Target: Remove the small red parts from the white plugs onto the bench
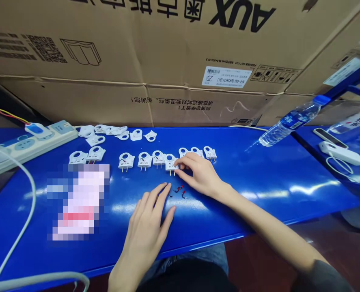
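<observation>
My right hand (199,173) has its thumb and fingertips closed on the right edge of a white two-pin plug housing (170,161), which has a round hole at its top and two brass pins pointing towards me. My left hand (147,221) rests low over the table with its fingers stretched out and holds nothing. By its fingertips lie several small black and red wired parts (180,189), too small to make out fully. More white plug housings (126,161) stand in a row on both sides, some with tiny dark and red parts inside.
White plug covers (135,135) lie at the back of the blue table (228,219). A power strip (36,140) stands back left, near a pixelated pink item (82,202). Cartons (173,52) wall off the back. A water bottle (292,121) leans at right, near a white adapter (341,153).
</observation>
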`<state>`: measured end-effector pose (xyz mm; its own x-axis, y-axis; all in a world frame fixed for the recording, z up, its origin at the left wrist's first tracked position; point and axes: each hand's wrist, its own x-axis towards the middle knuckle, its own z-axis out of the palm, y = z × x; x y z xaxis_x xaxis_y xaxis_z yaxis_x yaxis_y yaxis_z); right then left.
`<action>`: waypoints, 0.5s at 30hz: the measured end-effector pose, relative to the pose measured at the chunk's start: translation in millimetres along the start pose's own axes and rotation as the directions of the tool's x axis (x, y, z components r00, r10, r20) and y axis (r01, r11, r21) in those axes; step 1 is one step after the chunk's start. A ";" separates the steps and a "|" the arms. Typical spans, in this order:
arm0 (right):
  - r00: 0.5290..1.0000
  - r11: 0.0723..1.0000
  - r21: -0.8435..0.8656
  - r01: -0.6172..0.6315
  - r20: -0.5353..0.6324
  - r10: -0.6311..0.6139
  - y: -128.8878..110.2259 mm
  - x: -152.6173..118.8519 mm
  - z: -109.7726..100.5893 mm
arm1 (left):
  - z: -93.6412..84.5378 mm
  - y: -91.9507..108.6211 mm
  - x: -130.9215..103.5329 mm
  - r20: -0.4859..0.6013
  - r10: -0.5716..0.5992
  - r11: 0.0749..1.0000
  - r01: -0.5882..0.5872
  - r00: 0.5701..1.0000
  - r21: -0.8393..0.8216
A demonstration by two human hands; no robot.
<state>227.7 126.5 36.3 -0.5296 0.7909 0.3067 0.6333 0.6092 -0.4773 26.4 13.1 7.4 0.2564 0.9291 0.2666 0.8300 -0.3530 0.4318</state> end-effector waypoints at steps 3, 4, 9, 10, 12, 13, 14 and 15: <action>0.996 0.998 -0.061 -0.034 -0.084 0.029 8.5 6.2 5.3 | -0.6 0.0 -0.4 0.002 -0.001 1.000 0.001 1.000 0.002; 0.995 0.996 -0.084 -0.044 -0.092 0.036 11.2 7.9 7.6 | -0.7 -0.1 -0.6 0.002 -0.002 1.000 0.002 1.000 0.002; 0.992 0.975 -0.214 -0.065 -0.116 0.041 16.5 10.5 16.6 | -0.9 -0.6 -1.4 0.009 0.000 1.000 0.000 1.000 0.011; 0.991 0.968 -0.242 -0.067 -0.126 0.037 16.0 10.3 17.4 | -0.9 -0.6 -1.2 0.010 0.002 1.000 -0.002 1.000 0.013; 0.990 0.955 -0.287 -0.069 -0.138 0.030 14.5 10.4 18.2 | -0.9 -0.5 -0.9 0.006 0.009 1.000 -0.009 1.000 0.017; 0.990 0.951 -0.301 -0.070 -0.138 0.030 13.9 10.7 18.3 | -0.9 -0.5 -0.8 0.004 0.010 1.000 -0.010 1.000 0.021; 0.990 0.948 -0.310 -0.075 -0.135 0.034 13.4 11.1 18.3 | -0.8 -0.4 -0.8 0.003 0.011 1.000 -0.011 1.000 0.024; 0.991 0.945 -0.317 -0.082 -0.131 0.043 13.0 11.7 18.3 | -0.8 -0.3 -1.0 0.005 0.013 1.000 -0.013 1.000 0.027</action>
<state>219.4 142.6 18.6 -0.4240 0.8169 0.3910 0.8211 0.5289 -0.2148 25.5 12.2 7.7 0.2697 0.9250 0.2678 0.8395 -0.3621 0.4052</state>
